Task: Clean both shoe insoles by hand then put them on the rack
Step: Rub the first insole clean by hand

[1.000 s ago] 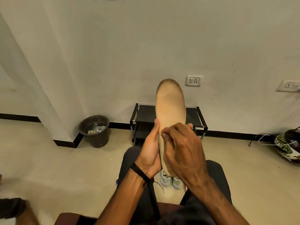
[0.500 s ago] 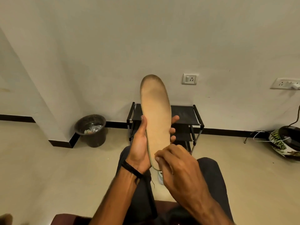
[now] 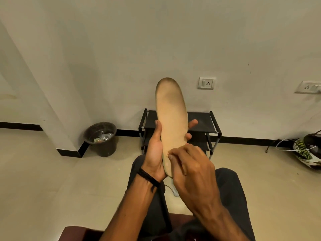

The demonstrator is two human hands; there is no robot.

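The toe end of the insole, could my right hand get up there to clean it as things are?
Probably yes. The right hand is at the heel end of the insole, and the face above it is bare up to the toe. The left hand holds only the middle from behind, so nothing blocks the way.

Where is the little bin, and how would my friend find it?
Look along the white wall to where the floor meets it, left of the black shoe rack. The bin stands there by the pillar's corner. It is the only round, dark brown bucket, with scraps of rubbish inside.
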